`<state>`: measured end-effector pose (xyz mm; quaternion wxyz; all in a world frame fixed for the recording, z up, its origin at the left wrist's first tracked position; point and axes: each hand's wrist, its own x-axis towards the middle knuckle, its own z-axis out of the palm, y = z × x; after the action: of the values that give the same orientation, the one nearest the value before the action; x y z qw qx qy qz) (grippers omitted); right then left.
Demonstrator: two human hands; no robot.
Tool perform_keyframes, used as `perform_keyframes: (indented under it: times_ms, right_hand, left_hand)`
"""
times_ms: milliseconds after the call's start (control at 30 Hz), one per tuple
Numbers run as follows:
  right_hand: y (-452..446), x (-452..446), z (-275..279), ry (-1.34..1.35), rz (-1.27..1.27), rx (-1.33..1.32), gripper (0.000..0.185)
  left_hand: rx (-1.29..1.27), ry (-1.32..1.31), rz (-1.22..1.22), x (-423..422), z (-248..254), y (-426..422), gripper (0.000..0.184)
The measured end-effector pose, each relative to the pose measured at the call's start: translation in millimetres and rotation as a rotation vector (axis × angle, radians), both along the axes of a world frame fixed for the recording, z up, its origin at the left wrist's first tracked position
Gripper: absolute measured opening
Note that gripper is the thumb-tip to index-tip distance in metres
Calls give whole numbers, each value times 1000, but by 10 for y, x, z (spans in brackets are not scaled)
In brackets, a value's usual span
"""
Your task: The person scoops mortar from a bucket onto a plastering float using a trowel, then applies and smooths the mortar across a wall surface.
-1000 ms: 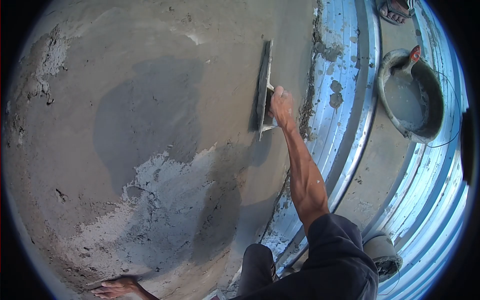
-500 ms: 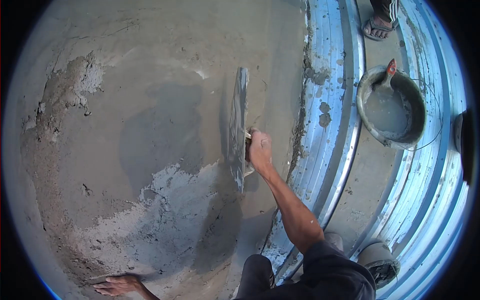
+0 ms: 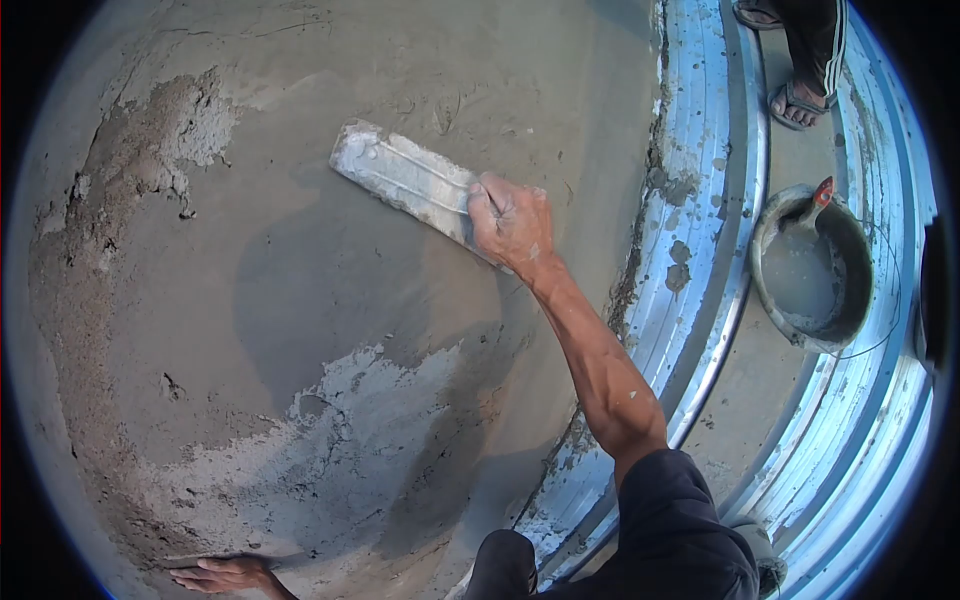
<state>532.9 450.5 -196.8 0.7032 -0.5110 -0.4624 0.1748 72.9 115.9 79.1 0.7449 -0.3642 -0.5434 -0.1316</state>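
My right hand is closed round the handle of a plastering trowel. The trowel's long metal blade, smeared with grey mortar, lies nearly flat against the wet cement surface and slants up to the left. At the bottom left, my left hand rests with fingers stretched out on the rough cement and holds nothing. A paler, rougher patch lies between the two hands. The trowel's handle is mostly hidden by my fingers.
A bucket of cloudy liquid stands at the right, with a red-handled brush in it. Blue ribbed metal sheets run along the right side. Another person's sandalled foot is at the top right. A second container sits lower right.
The trowel has turned from upright and edge-on to slanting left, its blade now nearly flat on the cement. My right hand has moved up slightly. The other person's second foot has come into view.
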Motion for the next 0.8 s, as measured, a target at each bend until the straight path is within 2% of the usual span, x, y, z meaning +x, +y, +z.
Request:
perform_keyframes:
  times_ms: [133, 200, 267, 300, 367, 467, 500, 600, 667, 733, 800]
  right_hand:
    - [-694, -355, -11, -24, 369, 12, 22]
    - [-845, -254, -108, 276, 264, -156, 27]
    - [-472, -204, -795, 724, 159, -351, 39]
    - [-491, 107, -574, 1131, 325, -422, 37]
    - [-185, 335, -743, 1188, 290, -522, 35]
    - [261, 399, -732, 1160, 279, -568, 34]
    - [344, 438, -577, 1154, 279, -563, 34]
    - [348, 484, 122, 1079, 370, -473, 34]
    - [289, 491, 568, 934, 473, -382, 34]
    - [153, 368, 973, 762, 413, -417, 35]
    - [149, 123, 984, 16, 139, -102, 35]
  left_hand:
    - [32, -48, -3, 158, -28, 65, 61]
    - [12, -28, -17, 182, -8, 82, 62]
    - [-19, -6, -7, 207, 8, 46, 62]
    - [-10, -1, -26, 225, 10, 70, 62]
    - [6, -9, -54, 247, -30, 81, 62]
    - [33, -40, 0, 263, -28, 93, 61]
    - [41, -32, -4, 278, -25, 99, 61]
    - [40, -15, -3, 344, -23, 121, 62]
    - [33, -35, -3, 379, -35, 135, 62]
    - [34, -23, -4, 406, -33, 143, 62]
    - [18, -19, 26, 351, -10, 97, 63]
